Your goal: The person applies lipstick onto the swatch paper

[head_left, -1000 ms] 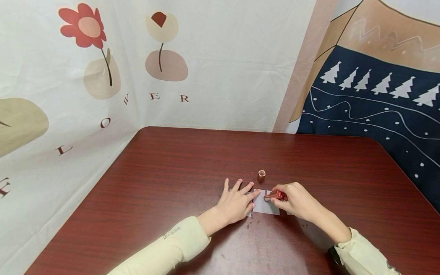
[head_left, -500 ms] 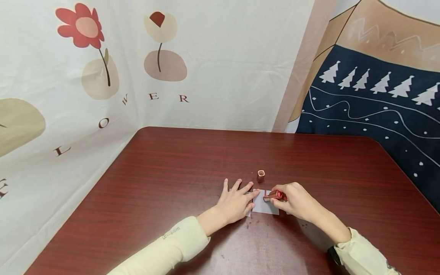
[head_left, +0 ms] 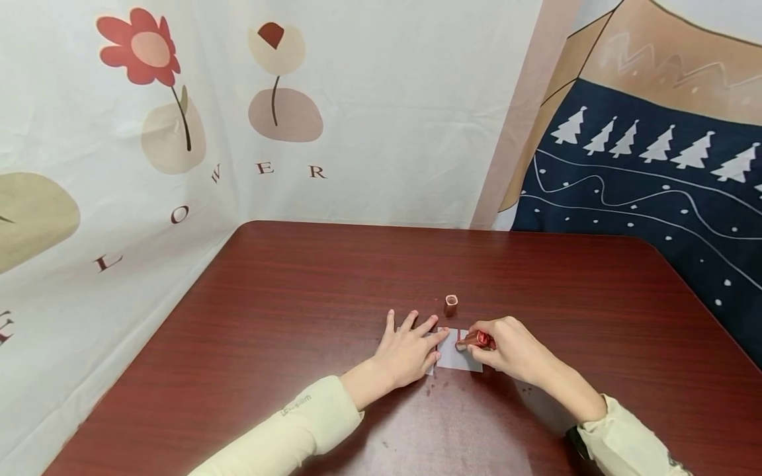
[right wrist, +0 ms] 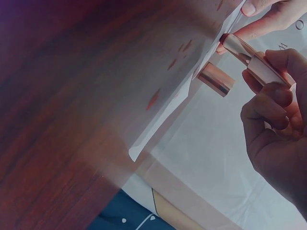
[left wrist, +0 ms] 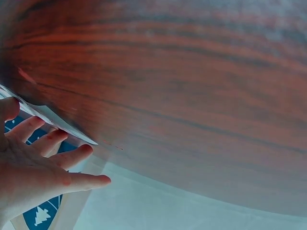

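My right hand point(head_left: 513, 348) pinches a lipstick point(head_left: 474, 339) in a shiny rose-gold case, tilted with its tip right at a small white sheet of paper point(head_left: 461, 361). A short red stroke point(head_left: 459, 334) runs from the sheet's far edge down to that tip. Fingers spread, my left hand point(head_left: 403, 352) lies across the sheet's left edge and over another piece of paper point(head_left: 430, 371), mostly hidden. Beyond the sheet stands the lipstick cap point(head_left: 451, 305), upright with its mouth upward. The right wrist view shows the lipstick point(right wrist: 261, 67) between thumb and fingers, with the cap point(right wrist: 217, 79) nearby.
The dark red wooden table point(head_left: 333, 277) has small reddish smudges near the papers. In the right wrist view another paper strip point(right wrist: 165, 120) has a curled end. Behind the table hang a white flower-print cloth point(head_left: 387, 119) and a navy tree-print cloth point(head_left: 631, 172).
The lipstick tip has shifted very slightly on the sheet, and the right hand barely with it. The left hand and the cap stay in place.
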Available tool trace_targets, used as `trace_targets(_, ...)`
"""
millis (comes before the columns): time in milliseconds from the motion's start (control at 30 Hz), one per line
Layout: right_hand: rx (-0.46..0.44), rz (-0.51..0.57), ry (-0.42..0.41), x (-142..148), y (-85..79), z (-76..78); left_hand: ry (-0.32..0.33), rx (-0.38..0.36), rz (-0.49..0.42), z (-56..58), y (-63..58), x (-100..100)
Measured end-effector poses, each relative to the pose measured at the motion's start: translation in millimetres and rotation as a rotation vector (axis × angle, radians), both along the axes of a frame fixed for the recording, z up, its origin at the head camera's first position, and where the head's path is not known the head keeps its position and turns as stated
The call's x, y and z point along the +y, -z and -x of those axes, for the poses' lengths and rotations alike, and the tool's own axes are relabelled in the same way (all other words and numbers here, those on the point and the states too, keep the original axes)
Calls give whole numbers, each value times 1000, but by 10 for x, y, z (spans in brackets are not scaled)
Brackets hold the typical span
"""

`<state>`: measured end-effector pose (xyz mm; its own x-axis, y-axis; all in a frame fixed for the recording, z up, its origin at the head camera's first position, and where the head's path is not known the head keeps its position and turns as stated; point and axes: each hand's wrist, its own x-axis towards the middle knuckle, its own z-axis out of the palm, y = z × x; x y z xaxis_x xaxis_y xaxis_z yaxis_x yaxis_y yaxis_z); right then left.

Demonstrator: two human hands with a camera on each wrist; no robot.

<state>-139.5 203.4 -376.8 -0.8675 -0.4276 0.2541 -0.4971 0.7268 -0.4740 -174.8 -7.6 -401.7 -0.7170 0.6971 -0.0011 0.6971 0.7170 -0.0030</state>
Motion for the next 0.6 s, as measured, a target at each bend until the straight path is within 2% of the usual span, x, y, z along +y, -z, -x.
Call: trace_targets(600,-4,-17,-3,17,-35,-11,-5,-2,6,11,-4,2)
